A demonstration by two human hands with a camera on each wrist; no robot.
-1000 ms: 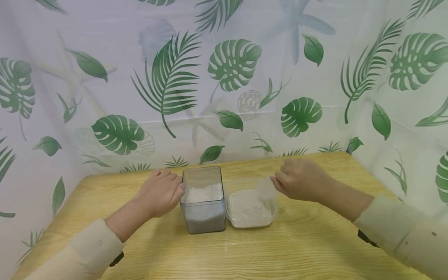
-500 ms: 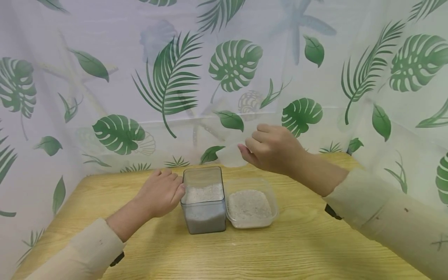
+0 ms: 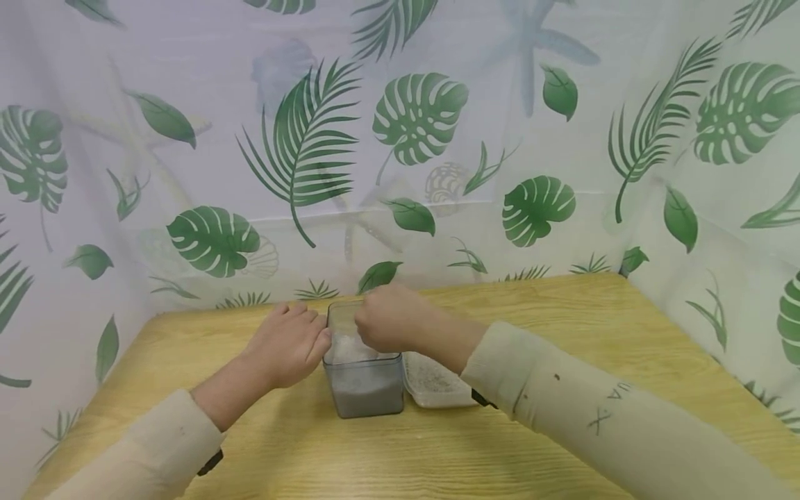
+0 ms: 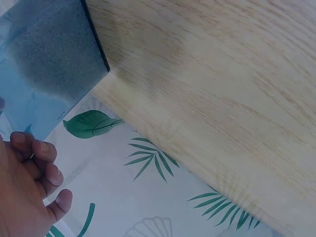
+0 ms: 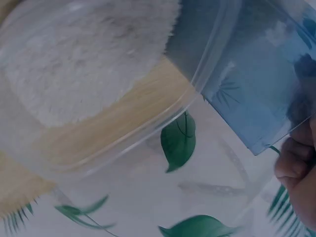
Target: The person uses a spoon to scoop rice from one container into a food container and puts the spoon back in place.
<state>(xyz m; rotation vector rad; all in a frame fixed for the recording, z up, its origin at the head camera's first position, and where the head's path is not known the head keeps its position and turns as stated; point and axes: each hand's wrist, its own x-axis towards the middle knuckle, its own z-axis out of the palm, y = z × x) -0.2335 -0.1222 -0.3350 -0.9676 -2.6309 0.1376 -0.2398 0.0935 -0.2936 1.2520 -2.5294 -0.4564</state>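
Observation:
A tall grey-tinted clear container (image 3: 365,390), part filled with white rice, stands mid-table. My left hand (image 3: 284,347) holds its left rim, the thumb on the edge; in the left wrist view the other fingers curl loosely beside the wall. Over the container's mouth, my right hand (image 3: 396,321) has curled fingers and grips a translucent plastic scoop (image 3: 347,347), mostly hidden by the hand and lowered inside. Directly right of the container sits a low clear plastic box (image 3: 445,401) of rice (image 5: 94,64), partly covered by the right forearm in the head view.
The wood-grain table (image 3: 350,462) ends at a white curtain (image 3: 400,118) printed with green leaves, which hangs behind and at both sides. Both wrists carry dark straps under cream sleeves (image 3: 562,396).
My right hand rises with the scoop from the low box, passes left through the air, and comes down into the tall container. The left hand and both containers stay put.

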